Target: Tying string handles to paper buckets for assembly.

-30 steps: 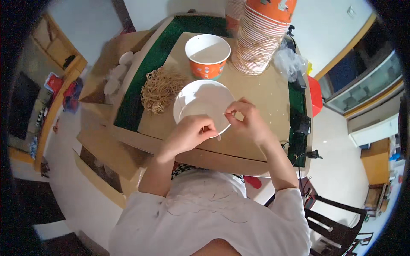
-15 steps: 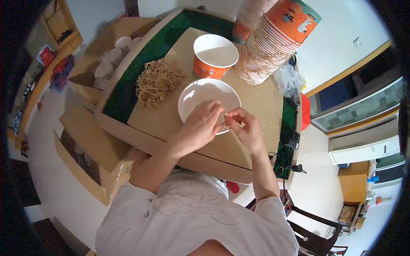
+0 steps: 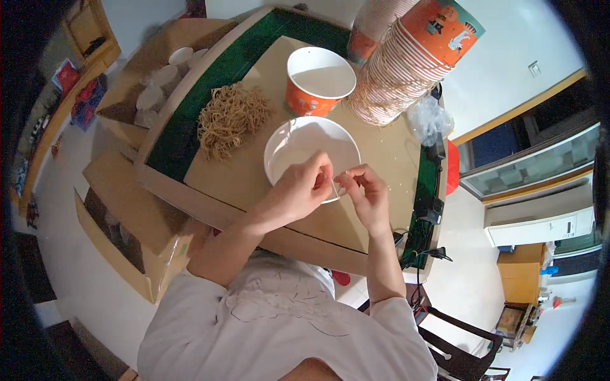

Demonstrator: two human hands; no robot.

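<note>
Above the near rim of a white bowl-like paper tub, my two hands are close together. My left hand has its fingers curled inward in a pinch. Opposite it, my right hand pinches between thumb and forefinger. A thin pale string shows between the fingertips of both. Behind the white tub stands an orange-printed paper bucket, open side up. To its left lies a tangled heap of tan strings.
A tall leaning stack of nested paper buckets, with strings hanging along it, stands at the back right. Beside it are a clear plastic bag and black adapters with cords. Cardboard boxes stand left of the cardboard-topped table.
Both hands stay at the tub's near rim; my left fingers have curled in more. The string between the fingertips shows longer now. The whole view has shifted slightly.
</note>
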